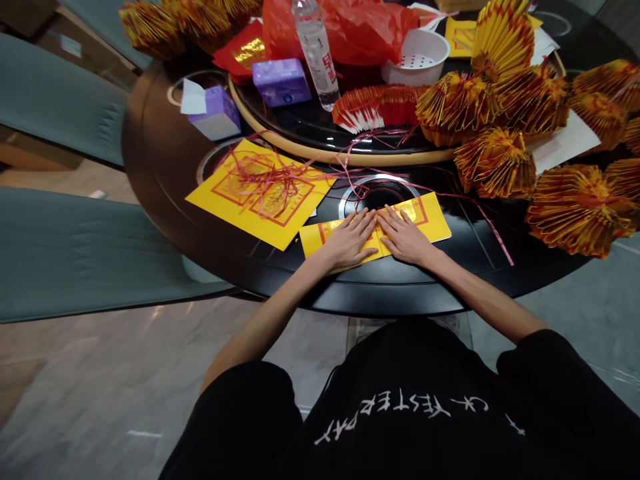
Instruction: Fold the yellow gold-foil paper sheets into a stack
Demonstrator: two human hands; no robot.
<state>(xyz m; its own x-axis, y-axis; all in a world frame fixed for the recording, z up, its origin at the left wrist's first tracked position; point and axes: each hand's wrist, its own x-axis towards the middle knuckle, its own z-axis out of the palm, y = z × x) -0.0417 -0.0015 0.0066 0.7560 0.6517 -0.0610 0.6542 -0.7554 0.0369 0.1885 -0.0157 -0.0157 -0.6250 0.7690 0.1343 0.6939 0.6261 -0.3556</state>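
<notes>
A strip of folded yellow paper with red borders and gold print lies across the table's near edge. On its left half my left hand rests flat, fingers stretched toward the middle. My right hand presses flat on the other half, its fingers also extended. The fingertips of both hands nearly meet near the paper's centre. To the left lies a stack of square yellow paper with a tangle of pink-red string on top. Loose strands run from it across to the right.
Pleated gold-and-red paper fans crowd the right side. On the black turntable stand a water bottle, a purple tissue pack, red folded papers, a white basket and a red bag. Grey-green chairs stand left.
</notes>
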